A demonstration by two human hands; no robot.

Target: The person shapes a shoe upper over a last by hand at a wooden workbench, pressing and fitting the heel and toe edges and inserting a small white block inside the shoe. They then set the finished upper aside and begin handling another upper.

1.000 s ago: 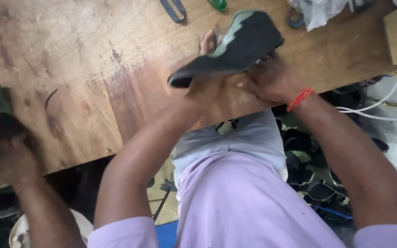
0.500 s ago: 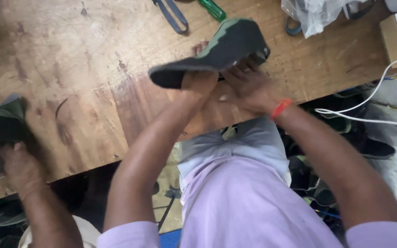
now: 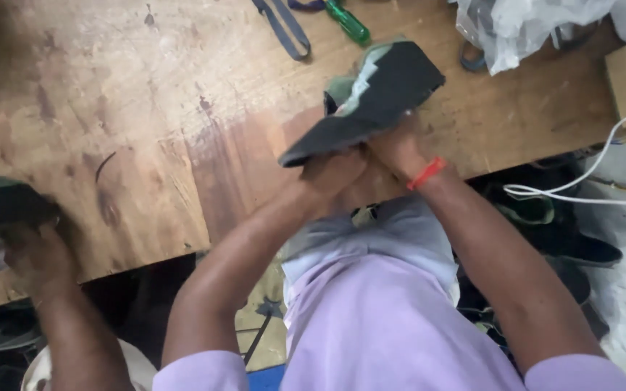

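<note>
**Shoe held in both hands above the tabletop edge**

Right now both of the person's hands close on one dark shoe point(image 3: 371, 101) with a green upper, held just above the near edge of the wooden tabletop point(image 3: 146, 116). The shoe lies directly beyond the hands, away from the body, sole side turned toward the camera. Its long axis runs on a slant, from low at the person's left to high at the right. The left hand point(image 3: 331, 174) sits under the lower end, fingers curled tight against the sole, so that grip is closed on the shoe. The right hand point(image 3: 400, 148), with a red band point(image 3: 427, 173) at the wrist, clasps the middle from below, also shut on it. Both hands touch the shoe; the left is nearer its lower tip. Forearms converge from the elbows, wrists bent upward.

At the far left, another person's hand point(image 3: 34, 257) rests beside a second dark shoe point(image 3: 1, 206). Beyond the held shoe lie a green-handled screwdriver point(image 3: 348, 22), scissors point(image 3: 284, 29) and a crumpled plastic bag point(image 3: 523, 29).
</note>
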